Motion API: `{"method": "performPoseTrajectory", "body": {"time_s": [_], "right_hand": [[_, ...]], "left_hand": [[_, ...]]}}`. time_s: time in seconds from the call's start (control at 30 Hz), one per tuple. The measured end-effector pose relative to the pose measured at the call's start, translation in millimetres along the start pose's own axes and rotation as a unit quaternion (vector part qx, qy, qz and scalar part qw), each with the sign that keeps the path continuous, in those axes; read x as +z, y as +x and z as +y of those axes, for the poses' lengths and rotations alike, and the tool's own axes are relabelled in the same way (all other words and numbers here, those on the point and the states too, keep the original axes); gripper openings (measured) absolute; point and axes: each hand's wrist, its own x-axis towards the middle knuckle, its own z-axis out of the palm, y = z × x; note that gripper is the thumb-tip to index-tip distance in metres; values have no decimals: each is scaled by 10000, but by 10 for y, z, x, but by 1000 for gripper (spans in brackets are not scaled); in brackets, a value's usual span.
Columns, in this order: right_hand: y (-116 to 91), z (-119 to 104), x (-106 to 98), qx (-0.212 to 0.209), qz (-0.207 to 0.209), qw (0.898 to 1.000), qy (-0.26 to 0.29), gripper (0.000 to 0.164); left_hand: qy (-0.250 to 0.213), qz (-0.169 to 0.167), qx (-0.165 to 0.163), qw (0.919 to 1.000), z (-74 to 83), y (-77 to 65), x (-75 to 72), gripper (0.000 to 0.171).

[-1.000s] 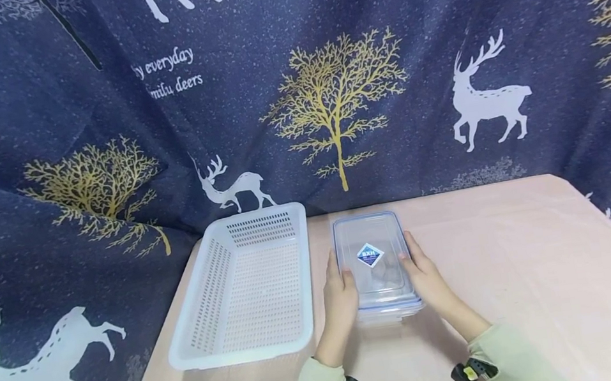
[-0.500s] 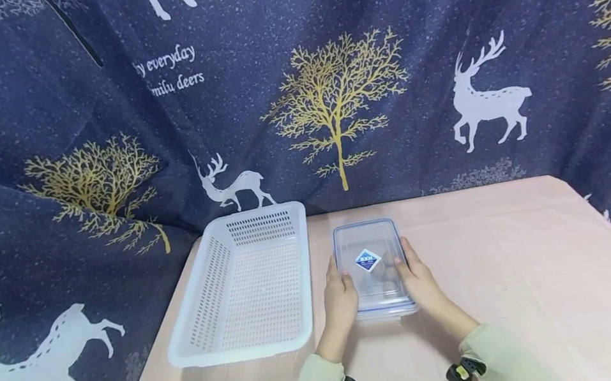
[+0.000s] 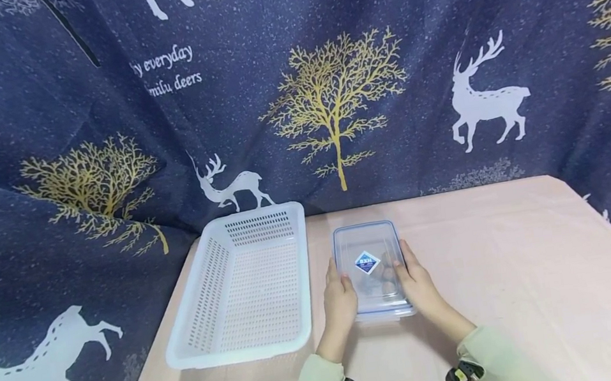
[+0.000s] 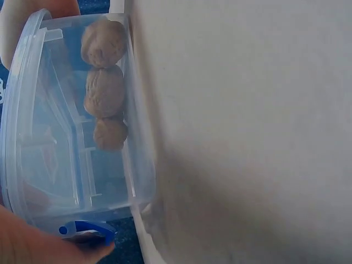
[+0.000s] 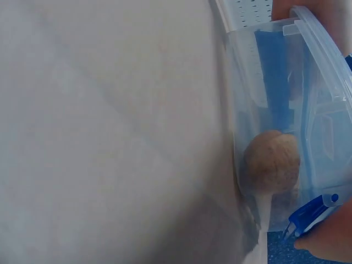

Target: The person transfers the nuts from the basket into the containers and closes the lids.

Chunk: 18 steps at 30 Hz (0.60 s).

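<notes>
A clear plastic food container (image 3: 373, 291) with a lid edged in blue and a diamond-shaped label stands on the table between the two hands. My left hand (image 3: 340, 302) grips its left side, thumb up by the lid's edge. On the opposite side my right hand (image 3: 423, 284) holds it the same way. Inside, three brown walnuts (image 4: 104, 92) lie in a row in the left wrist view, and one walnut (image 5: 273, 161) shows large in the right wrist view. Blue latches (image 5: 312, 213) on the sides are unfastened or tilted out beside the fingers.
A white perforated basket (image 3: 306, 274) stands left of the container, close to the left hand. The table (image 3: 512, 266) has a pale pink cover. A dark blue curtain (image 3: 432, 186) with deer and trees hangs behind its far edge.
Both hands have brought the container slightly toward me and a little left. The walnuts now show more plainly through the lid's right side. Both hands keep their hold.
</notes>
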Motion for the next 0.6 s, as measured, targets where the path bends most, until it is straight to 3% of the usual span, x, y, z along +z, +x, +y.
{"method": "performPoseTrajectory", "body": {"time_s": [0.17,0.3,0.47,0.6], "right_hand": [[4,7,-8,5,19,10000,-3,57],[18,0,-21,91,-23,10000,34,57],[-13,-6,-48,841,-112,9961,239,61],[-35,11,-67,1262,-108,9906,508,70]], "left_hand": [[-130,12,-82,9999,-10,3,12,48],[-457,-76,-542,9975,-16,14,16,51],[-929,-259,-1308,9867,-25,8,12,58],[-780,-146,-1440,9864,-10,-2,8,59]]}}
